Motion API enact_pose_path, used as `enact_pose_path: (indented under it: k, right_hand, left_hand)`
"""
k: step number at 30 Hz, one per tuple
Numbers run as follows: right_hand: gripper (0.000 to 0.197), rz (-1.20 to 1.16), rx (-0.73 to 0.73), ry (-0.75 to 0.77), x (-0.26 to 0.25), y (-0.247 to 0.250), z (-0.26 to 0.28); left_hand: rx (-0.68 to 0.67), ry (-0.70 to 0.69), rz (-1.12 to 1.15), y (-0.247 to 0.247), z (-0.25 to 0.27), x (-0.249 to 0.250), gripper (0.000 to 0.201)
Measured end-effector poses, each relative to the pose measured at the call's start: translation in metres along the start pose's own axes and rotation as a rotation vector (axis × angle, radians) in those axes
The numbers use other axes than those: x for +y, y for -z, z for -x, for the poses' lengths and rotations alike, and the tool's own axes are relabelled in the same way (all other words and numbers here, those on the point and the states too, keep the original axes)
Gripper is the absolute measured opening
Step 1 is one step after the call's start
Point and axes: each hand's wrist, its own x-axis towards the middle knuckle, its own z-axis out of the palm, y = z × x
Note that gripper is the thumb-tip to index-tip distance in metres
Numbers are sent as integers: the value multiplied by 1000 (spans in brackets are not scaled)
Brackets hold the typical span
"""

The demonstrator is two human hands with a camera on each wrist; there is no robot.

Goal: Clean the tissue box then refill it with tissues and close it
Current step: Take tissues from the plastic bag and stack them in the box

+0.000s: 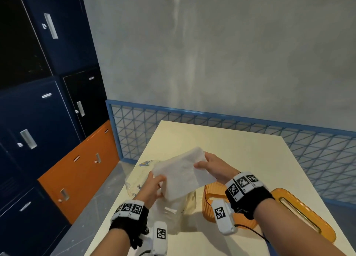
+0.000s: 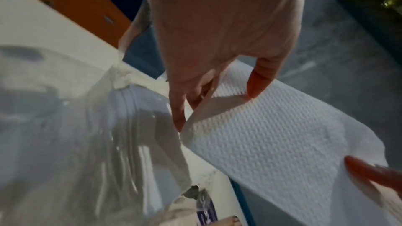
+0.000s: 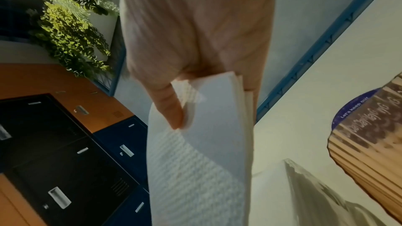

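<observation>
Fingers of both the left hand (image 1: 152,186) and right hand (image 1: 212,167) pinch the tissue stack (image 1: 183,173); it hides the clear wrapper (image 1: 169,211), with the orange tissue box (image 1: 210,207) at 4 o'clock.

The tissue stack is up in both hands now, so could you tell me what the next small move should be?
Probably carry the tissue stack right and lower it into the orange box: both the left hand and right hand grip it, the box is open, its lid beside it.

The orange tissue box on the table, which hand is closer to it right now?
Right. The right hand holds the tissue stack almost directly above the orange tissue box; the left hand grips the stack's other end, farther off to the left.
</observation>
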Motion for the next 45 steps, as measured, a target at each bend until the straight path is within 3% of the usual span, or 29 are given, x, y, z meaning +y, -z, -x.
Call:
enact_pose_path:
  k: [3, 6, 10, 13, 17, 21, 25, 30, 38, 45]
  right_hand:
    - [22, -26, 5, 9, 4, -4, -3]
    - [23, -73, 32, 21, 7, -4, -8]
    - [23, -79, 113, 9, 20, -8, -17]
    - [29, -41, 169, -69, 47, -23, -19]
    - [44, -69, 252, -86, 65, -38, -20]
    - [36, -119, 289, -66, 60, -38, -19]
    - [41, -8, 248, -101, 61, -38, -15]
    - [34, -65, 310, -115, 53, 4, -13]
    - [32, -42, 405, -291, 76, 81, 40]
    - [37, 408, 388, -584, 107, 94, 47]
  left_hand:
    - [-15, -5, 7, 2, -2, 10, 20]
    - [22, -167, -16, 5, -7, 15, 24]
    - [188, -406, -258, -1, -3, 11, 29]
    - [239, -355, -388, -3, -7, -12, 37]
    - [200, -329, -411, -6, -9, -30, 43]
    - [252, -384, -435, -4, -11, -28, 29]
    - [254, -392, -532, -7, -7, -26, 32]
    - [226, -486, -475, -37, -3, 6, 13]
    - [52, -295, -663, -118, -21, -7, 32]
    - [-24, -128, -1020, -156, -41, -37, 30]
